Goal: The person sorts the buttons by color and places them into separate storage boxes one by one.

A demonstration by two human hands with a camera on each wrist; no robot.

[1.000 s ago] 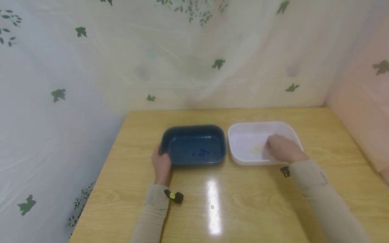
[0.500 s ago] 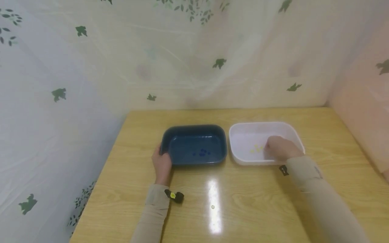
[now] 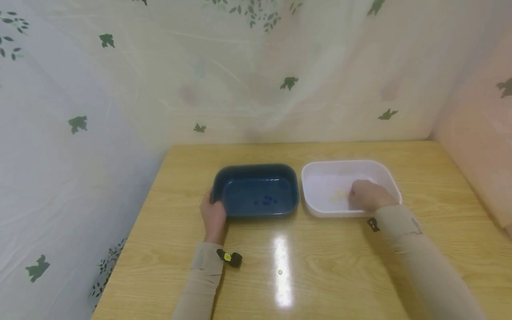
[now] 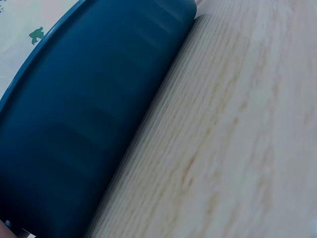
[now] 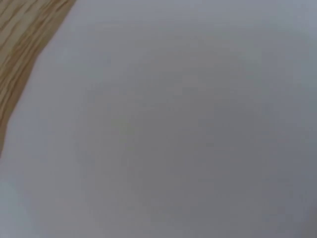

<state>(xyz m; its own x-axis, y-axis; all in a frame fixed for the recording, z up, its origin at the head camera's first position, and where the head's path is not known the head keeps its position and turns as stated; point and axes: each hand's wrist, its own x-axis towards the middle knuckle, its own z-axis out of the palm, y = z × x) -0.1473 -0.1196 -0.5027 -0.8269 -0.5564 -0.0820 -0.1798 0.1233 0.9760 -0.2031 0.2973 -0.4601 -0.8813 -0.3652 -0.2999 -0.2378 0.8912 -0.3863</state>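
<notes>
A dark blue rectangular tray (image 3: 256, 172) stands on the wooden table, with several small blue pieces (image 3: 267, 201) on its floor. My left hand (image 3: 214, 218) grips the tray's left end at the near corner, thumb toward me. In the left wrist view the blue tray's outer wall (image 4: 99, 94) fills the left side. To its right is a white tray (image 3: 344, 167) with several small yellow pieces (image 3: 337, 195) inside. Inside its right half, my right hand (image 3: 372, 195) is lowered with fingers curled, right beside the yellow pieces. Its fingertips, and anything between them, are hidden.
The wooden table (image 3: 320, 253) reaches back to a pale patterned curtain (image 3: 240, 89), which also hangs at both sides. A small round spot (image 3: 280, 272) lies in the light's reflection near the front. The trays stand side by side with a narrow gap.
</notes>
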